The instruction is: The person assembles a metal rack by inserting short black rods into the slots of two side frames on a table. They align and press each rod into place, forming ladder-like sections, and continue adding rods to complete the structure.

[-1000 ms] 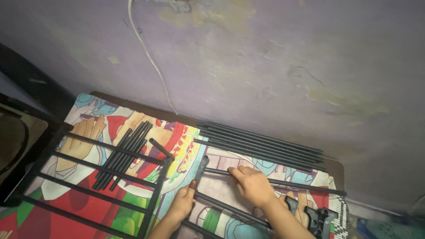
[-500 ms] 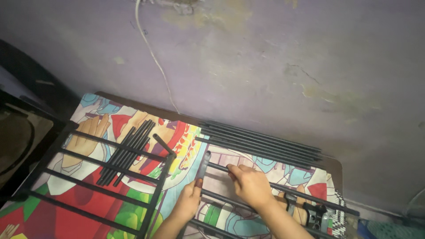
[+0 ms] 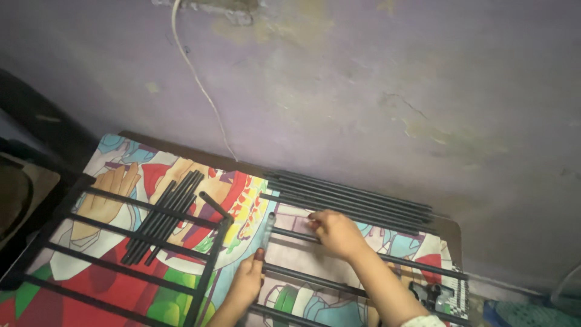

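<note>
Hands barely shifted. Left hand grips black frame upright, right hand fingers closed on crossbar near table's back edge; bar may slip from its socket.

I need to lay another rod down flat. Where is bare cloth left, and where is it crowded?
Bare cloth shows between the left frame and the left hand. The far edge is crowded with long rods; a short-rod bundle fills the left frame; the right hand grips a crossbar.

Left hand grips an upright bar; right hand touches a black rod.
</note>
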